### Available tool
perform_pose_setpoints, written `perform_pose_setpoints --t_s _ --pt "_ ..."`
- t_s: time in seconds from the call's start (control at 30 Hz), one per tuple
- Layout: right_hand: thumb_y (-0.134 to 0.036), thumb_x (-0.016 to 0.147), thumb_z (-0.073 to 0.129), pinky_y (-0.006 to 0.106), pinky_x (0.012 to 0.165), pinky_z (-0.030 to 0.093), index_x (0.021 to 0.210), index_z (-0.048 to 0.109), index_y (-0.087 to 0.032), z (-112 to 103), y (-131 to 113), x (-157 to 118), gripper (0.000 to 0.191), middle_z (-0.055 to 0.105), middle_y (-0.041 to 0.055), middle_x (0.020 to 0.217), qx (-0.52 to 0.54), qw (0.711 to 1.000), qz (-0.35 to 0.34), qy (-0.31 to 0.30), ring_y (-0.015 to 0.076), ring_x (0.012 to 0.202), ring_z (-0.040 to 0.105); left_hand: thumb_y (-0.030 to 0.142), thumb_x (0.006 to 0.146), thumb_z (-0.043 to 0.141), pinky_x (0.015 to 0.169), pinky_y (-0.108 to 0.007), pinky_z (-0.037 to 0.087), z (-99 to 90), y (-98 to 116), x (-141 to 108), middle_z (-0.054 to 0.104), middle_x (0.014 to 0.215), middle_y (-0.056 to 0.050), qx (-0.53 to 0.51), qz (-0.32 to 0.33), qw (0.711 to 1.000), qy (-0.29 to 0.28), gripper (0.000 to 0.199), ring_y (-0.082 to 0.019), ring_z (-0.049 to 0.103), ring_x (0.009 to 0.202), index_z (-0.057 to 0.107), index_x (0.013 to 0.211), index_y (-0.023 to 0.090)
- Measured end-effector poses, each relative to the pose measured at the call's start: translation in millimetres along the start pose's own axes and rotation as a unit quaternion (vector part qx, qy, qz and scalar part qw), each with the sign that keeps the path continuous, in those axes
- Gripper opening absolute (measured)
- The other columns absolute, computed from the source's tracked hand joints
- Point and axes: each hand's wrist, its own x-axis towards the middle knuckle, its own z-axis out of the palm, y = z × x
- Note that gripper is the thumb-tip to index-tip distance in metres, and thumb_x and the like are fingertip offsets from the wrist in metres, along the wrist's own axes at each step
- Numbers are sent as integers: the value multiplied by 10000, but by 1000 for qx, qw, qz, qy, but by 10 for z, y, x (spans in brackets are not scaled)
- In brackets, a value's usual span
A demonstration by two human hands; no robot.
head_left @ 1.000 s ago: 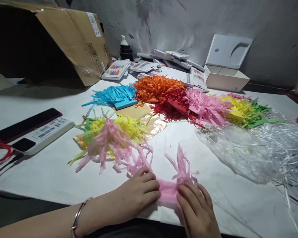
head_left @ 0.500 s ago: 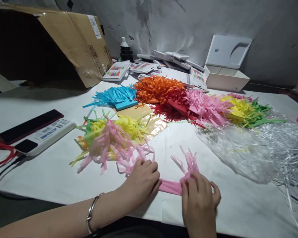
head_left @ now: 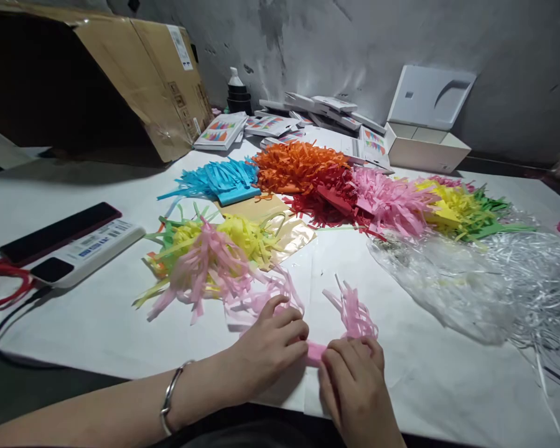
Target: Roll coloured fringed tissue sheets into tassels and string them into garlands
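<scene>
A light pink tissue-paper tassel point(head_left: 315, 353) lies across the near part of the table, its uncut middle band showing between my hands. My left hand point(head_left: 277, 348), with a silver bangle at the wrist, is closed on the band's left end. On the other end my right hand point(head_left: 357, 379) is closed, fingers curled over the paper. Cut pink strips point(head_left: 354, 311) fan out beyond my right hand, and more pink strips point(head_left: 270, 298) spread beyond my left. A pile of yellow, green and pink tassels point(head_left: 205, 255) sits just past my left hand.
Bundles of blue point(head_left: 219, 180), orange point(head_left: 298, 165), red and pink point(head_left: 392, 199) fringe cross the table. At right lies a plastic bag point(head_left: 448, 286) with silvery strands. A power bank point(head_left: 88, 252) and phone sit left. Behind are a cardboard carton point(head_left: 154, 81), flat boxes and an open white box point(head_left: 427, 146).
My right hand has shifted left toward my left hand, so less of the pink band shows between them. The view has moved slightly.
</scene>
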Motion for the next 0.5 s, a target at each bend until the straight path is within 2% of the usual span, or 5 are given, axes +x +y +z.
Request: perform_pose_setpoints --t_s 0.2,0.3,0.4,0.5 --pt "-79 1020 414 438 998 325 857 625 -184 -27 45 -74 287 668 12 804 -6 1000 -8 -17 174 843 600 88 921 576 929 -409 329 -11 -21 -35 658 822 9 -67 -69 995 -36 189 -182 547 833 576 767 199" --pt "-135 1032 434 456 1022 311 881 629 -192 -83 143 -146 254 683 28 893 -2 1000 21 -8 189 912 610 148 924 634 873 -390 315 2 -60 -95 658 841 22 -79 -86 991 -61 136 -184 544 835 595 809 210" --pt "-191 1042 436 447 994 312 864 617 -201 -123 188 -174 254 668 34 923 -8 998 54 -10 196 912 605 130 922 616 829 -394 304 17 -58 -95 654 869 5 -40 -102 990 -84 108 -197 530 822 597 846 205" --pt "-193 1026 455 460 983 314 845 608 -209 -126 165 -165 237 655 30 910 -54 993 99 -22 202 887 614 133 910 592 825 -408 309 -10 -5 9 629 847 -18 11 -130 983 -129 112 -212 514 804 589 814 191"
